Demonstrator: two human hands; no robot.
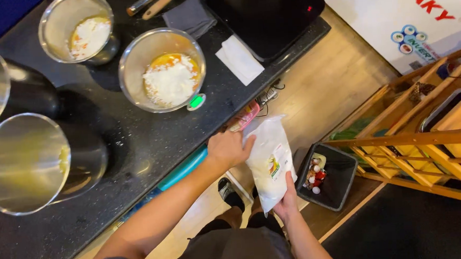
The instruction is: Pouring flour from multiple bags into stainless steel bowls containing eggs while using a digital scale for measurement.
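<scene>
Flour bag (270, 161), lower centre, looks soft and saggy: left hand (227, 148) pinches its top, right hand (287, 200) fingers curl beneath, supporting its weight.

You hold a soft white plastic bag (269, 161) of powder upright off the edge of the dark worktop (136, 134), your left hand (227, 148) gripping its top and your right hand (288, 199) cupping its base; a small label in yellow, green and red sits on its front. Just above it, a flat pink packet (245, 115) pokes over the worktop's edge. At top right stands a large white appliance panel (392, 10) with red lettering and a blue-and-white sticker (414, 43) of small round pictures.
</scene>
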